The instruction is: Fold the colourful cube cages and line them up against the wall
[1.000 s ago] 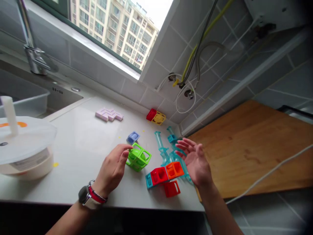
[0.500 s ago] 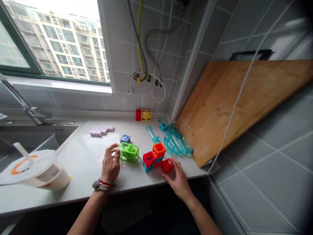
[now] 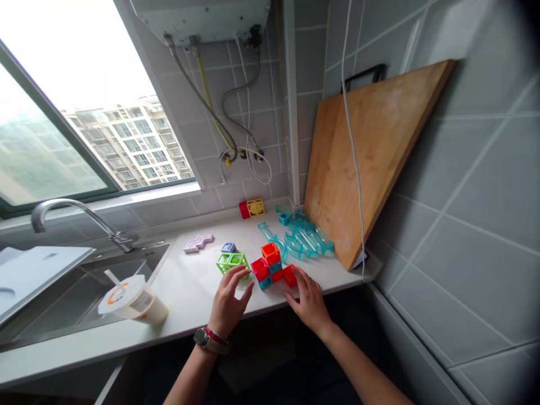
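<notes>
My left hand (image 3: 231, 298) is open, thumb and fingers apart, just left of a joined group of cube blocks. It partly covers the green frame blocks (image 3: 230, 260) behind it. In the group, a red cube (image 3: 260, 269) and an orange cube (image 3: 270, 253) sit on blue blocks (image 3: 265, 283). A low red block (image 3: 290, 275) extends to the right. My right hand (image 3: 311, 301) has its fingertips against that block's right side, the thumb apart from it. A small blue-grey block (image 3: 228, 247) lies behind the green ones.
Teal transparent tube pieces (image 3: 306, 239) lie at the back right beside a leaning wooden board (image 3: 354, 157). Red and yellow blocks (image 3: 255, 208) stand near the wall. Lilac zigzag pieces (image 3: 198, 243), a drink cup (image 3: 137, 302) and the sink (image 3: 97, 315) are left.
My left hand has moved right, from the green blocks to beside the red and orange group. My right hand stays at the low red block. The camera view has shifted and tilted.
</notes>
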Available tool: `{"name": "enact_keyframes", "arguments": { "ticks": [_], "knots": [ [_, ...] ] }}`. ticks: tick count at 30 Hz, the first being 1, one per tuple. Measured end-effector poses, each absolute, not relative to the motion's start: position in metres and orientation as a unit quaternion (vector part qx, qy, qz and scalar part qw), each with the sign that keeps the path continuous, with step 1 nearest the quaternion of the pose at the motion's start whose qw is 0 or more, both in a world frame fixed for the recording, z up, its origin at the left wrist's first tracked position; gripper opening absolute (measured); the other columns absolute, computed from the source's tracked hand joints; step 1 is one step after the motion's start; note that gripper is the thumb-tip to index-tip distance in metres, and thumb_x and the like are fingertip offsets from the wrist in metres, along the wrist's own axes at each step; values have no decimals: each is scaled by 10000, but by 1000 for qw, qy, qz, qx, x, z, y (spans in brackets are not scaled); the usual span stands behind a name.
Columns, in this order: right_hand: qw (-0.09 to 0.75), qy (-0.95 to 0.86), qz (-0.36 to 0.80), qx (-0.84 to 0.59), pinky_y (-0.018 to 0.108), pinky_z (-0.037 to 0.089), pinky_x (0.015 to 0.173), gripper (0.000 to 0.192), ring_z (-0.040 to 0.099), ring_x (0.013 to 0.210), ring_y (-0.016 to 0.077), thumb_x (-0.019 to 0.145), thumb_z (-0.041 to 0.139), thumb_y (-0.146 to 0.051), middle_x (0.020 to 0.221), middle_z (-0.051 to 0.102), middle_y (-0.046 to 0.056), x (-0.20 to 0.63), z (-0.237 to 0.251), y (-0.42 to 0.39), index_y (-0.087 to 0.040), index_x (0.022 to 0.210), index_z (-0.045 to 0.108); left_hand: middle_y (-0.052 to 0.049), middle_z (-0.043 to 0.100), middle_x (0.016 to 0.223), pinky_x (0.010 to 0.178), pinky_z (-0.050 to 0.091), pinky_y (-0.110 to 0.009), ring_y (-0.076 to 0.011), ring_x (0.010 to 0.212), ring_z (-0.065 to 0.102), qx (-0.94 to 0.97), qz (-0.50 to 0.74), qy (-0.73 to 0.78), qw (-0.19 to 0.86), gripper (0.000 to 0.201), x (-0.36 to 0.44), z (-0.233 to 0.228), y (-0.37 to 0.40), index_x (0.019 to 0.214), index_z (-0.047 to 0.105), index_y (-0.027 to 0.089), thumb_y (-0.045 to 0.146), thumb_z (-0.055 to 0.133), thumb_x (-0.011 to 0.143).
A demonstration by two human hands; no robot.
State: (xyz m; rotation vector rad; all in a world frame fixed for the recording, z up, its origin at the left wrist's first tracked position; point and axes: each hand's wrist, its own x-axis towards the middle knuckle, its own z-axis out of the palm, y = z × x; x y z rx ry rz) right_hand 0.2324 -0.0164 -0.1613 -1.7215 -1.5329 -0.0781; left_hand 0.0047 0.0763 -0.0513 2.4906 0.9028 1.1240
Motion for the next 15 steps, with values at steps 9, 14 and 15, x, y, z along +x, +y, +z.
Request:
{"name": "enact_keyframes", "arguments": {
  "ticks": [9,14,15],
  "knots": [
    [409,-610,-24,-679,532,476,1067,707,548,1322,343,918,616,-347,1479,527,152,234,-167,-15,-246,1560,335,-90,635,1302,995,567,-473,-271,1193,635,900,310,296,80,278,10,-30,80,1230,634,279,261,606,954],
    [411,-611,-31,-676,534,476,1068,690,542,1329,344,919,615,-337,1476,530,150,234,-168,-15,-237,1549,353,-81,654,1313,986,580,-453,-269,1204,646,911,285,289,71,308,11,-31,77,1248,629,281,241,614,943],
    [411,-611,-34,-676,534,478,1066,687,544,1328,345,920,611,-338,1477,530,148,234,-168,-15,-241,1549,352,-80,651,1331,986,582,-453,-269,1209,648,913,279,290,70,329,11,-32,78,1268,620,284,237,614,942]
  ]
}}
